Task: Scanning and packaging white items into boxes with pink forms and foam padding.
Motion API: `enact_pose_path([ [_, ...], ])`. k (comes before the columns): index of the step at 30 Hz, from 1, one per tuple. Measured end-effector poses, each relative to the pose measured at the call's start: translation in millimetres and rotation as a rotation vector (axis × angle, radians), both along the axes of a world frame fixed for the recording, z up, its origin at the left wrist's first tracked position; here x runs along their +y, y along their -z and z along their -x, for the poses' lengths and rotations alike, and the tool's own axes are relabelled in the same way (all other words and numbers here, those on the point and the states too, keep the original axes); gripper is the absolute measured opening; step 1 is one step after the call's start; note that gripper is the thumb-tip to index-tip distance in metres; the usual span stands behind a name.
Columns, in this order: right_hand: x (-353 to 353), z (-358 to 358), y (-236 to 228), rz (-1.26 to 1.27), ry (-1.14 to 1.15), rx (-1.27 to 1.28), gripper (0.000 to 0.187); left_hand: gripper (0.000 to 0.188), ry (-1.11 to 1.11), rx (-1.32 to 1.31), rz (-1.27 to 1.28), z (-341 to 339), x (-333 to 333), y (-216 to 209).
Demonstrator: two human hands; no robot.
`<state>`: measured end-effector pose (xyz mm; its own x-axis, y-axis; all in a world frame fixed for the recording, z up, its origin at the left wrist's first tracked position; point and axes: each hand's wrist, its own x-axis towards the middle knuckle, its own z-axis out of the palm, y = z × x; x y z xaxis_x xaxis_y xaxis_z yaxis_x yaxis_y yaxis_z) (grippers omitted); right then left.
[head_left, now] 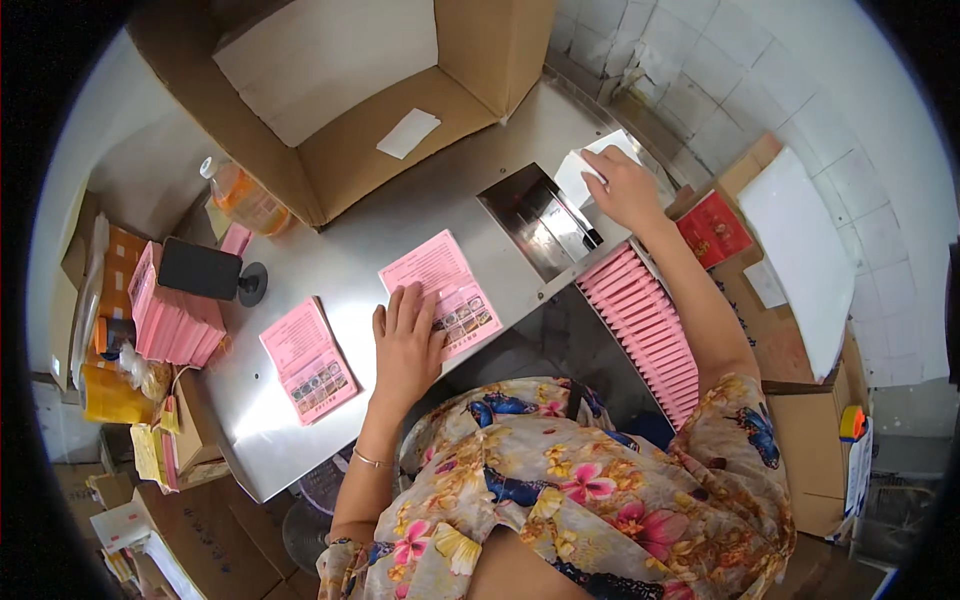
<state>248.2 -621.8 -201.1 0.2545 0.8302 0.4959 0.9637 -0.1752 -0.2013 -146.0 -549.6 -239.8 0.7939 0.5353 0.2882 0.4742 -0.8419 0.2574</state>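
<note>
My left hand (408, 348) lies flat with its fingers spread on a pink printed sheet stack (430, 270) near the front edge of the metal table. Left of it is a second pink printed stack (308, 350), with small pictures along its lower part. My right hand (625, 190) reaches to the table's right end. Its fingers grip a block of white cards or paper (574, 180); part of the block is hidden under the hand. Between my hands, a shiny metal recess (540, 225) is set into the tabletop.
Rows of pink folded pieces fill a tray (640, 330) below the table's right edge. An open cardboard box (470, 90) stands at the back, a bottle (245, 200) beside it. A dark stand-mounted device (200, 270) and a pink pile (180, 335) are at left.
</note>
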Motion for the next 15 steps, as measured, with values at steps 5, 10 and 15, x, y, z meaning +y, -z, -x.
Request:
enact_pose_path([
  [5, 1, 5, -6, 0.074, 0.04, 0.012, 0.033, 0.057, -0.013, 0.02, -0.01, -2, -1, 2],
  [10, 3, -4, 2, 0.039, 0.041, 0.01, 0.032, 0.058, -0.025, -0.023, 0.049, -1, -1, 3],
  [15, 9, -36, 20, -0.124, 0.024, -0.137, 0.042, 0.056, -0.028, -0.044, 0.02, 0, -2, 6],
])
